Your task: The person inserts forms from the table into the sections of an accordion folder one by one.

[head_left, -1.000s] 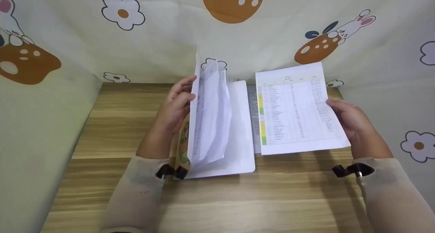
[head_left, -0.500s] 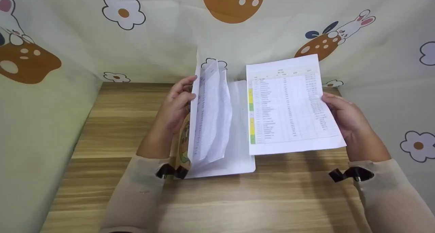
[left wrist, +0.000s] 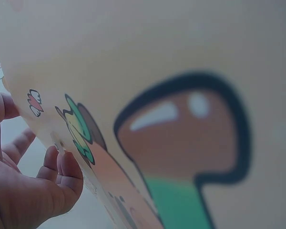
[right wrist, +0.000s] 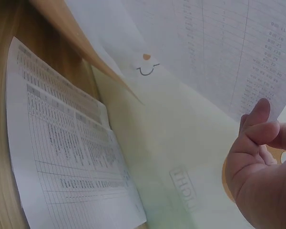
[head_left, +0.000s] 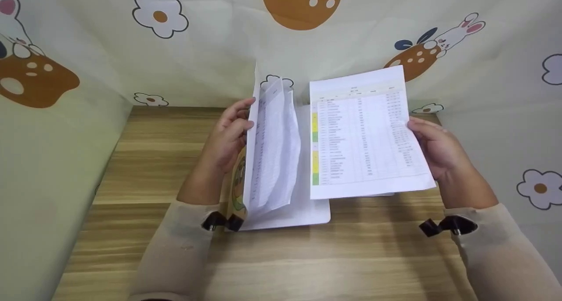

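Observation:
A folder with a cartoon-printed cover [left wrist: 181,47] stands part open on the table in the head view. My left hand [head_left: 226,141] pinches the raised cover's edge between thumb and fingers. Printed papers [head_left: 274,160] lean inside it, and its white right side [head_left: 307,213] lies flat. To the right, my right hand [head_left: 443,149] holds a printed sheet [head_left: 364,134] by its right edge, thumb in front. Yellow and green blocks run down the sheet's left margin. The sheet is tilted up and overlaps part of the folder's right side from this view.
Another printed sheet [right wrist: 71,143] lies on the wood-grain table [head_left: 351,257], mostly hidden behind the held sheet in the head view. A cream cloth [head_left: 219,42] printed with flowers and rabbits hangs close behind and at both sides.
My right hand has carried the printed sheet left and slightly up, so that it now overlaps the folder's right side in view. My left hand and the raised cover have stayed in place.

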Demonstrator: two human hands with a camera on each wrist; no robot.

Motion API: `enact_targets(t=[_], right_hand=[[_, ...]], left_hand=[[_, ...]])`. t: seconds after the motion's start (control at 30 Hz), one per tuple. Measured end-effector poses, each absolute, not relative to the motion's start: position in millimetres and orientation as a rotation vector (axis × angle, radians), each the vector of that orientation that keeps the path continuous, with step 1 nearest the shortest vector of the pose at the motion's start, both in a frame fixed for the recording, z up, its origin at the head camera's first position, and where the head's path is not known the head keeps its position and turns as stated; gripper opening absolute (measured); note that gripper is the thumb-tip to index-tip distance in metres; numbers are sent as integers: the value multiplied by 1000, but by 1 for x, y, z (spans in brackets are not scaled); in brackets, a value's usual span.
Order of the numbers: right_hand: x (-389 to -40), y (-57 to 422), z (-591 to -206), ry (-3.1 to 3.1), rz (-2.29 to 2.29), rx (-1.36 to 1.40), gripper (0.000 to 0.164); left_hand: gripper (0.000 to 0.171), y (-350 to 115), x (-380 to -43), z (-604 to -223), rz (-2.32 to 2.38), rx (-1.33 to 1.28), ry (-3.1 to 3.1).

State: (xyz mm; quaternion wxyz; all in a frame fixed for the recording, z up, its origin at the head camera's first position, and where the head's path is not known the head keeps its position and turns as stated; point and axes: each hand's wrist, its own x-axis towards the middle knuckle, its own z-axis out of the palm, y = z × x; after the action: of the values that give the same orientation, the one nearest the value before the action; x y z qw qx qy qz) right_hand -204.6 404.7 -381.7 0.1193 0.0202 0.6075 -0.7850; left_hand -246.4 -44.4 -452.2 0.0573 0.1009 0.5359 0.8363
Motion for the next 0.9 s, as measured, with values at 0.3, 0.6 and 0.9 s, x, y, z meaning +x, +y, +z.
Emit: enact_targets(t=[0.3,0.6,0.9], right_hand=[[-206,392,-387,1787,-2302,67,32],[-207,388,-384,1791,-2314,92,31],[-206,384,-386,1797,-2311,134,29]], left_hand=[[59,-45,-246,-452,2520,296,1637],[58,-45,-245,-452,2525,291,1632],[60,-43,-246,-451,2528,284,1630]])
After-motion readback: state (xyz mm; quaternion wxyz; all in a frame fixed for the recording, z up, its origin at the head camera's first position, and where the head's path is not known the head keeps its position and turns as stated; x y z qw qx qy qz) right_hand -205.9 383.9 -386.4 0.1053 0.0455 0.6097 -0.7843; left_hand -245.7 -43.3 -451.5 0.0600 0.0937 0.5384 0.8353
